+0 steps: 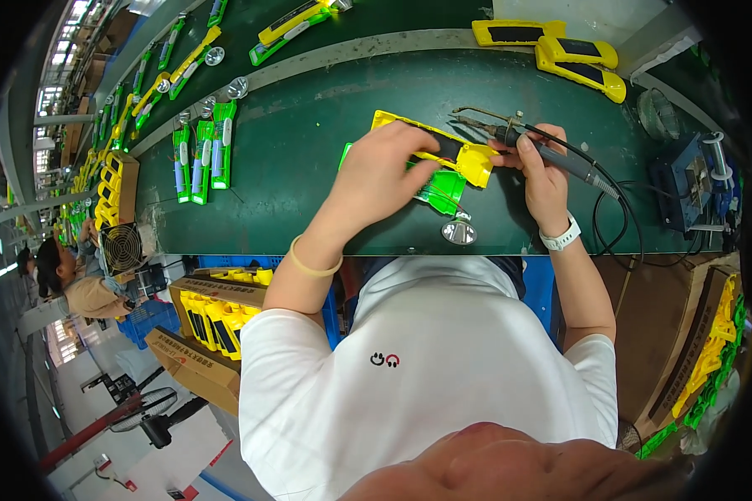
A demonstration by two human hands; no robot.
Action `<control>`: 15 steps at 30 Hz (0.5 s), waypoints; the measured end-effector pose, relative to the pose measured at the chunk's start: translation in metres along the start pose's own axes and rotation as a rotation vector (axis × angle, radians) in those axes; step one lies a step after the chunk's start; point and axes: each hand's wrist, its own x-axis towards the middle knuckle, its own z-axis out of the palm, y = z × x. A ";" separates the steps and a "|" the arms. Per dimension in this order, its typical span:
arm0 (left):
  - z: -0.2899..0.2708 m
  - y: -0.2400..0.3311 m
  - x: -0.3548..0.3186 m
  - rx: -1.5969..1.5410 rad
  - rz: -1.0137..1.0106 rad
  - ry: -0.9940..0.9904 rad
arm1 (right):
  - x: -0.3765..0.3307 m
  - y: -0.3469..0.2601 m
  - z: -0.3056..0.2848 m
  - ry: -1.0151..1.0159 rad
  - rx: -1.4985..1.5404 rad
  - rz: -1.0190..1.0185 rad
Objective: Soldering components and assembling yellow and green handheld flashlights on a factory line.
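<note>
At the left edge, a person (99, 296) in a tan top sits near a square black fan (122, 249) with a round grille. Below, toward the lower left, a cardboard box (194, 367) stands in front of stacked yellow casings (219, 321), with a blue crate (146, 324) just beside them. A second, caged fan (155, 429) and a slanting red pole (88, 436) are lower still. At the far right, another carton (685, 355) stands beside yellow and green parts (710, 359).
</note>
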 end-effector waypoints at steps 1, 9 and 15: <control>-0.004 -0.001 -0.004 0.001 -0.002 -0.001 | 0.000 -0.001 0.001 -0.001 0.001 0.002; -0.004 -0.015 -0.031 -1.287 -0.465 0.038 | -0.006 -0.011 0.010 0.091 -0.062 -0.110; -0.009 -0.025 -0.023 -1.098 -0.664 0.131 | -0.008 -0.008 0.044 0.090 -0.066 -0.012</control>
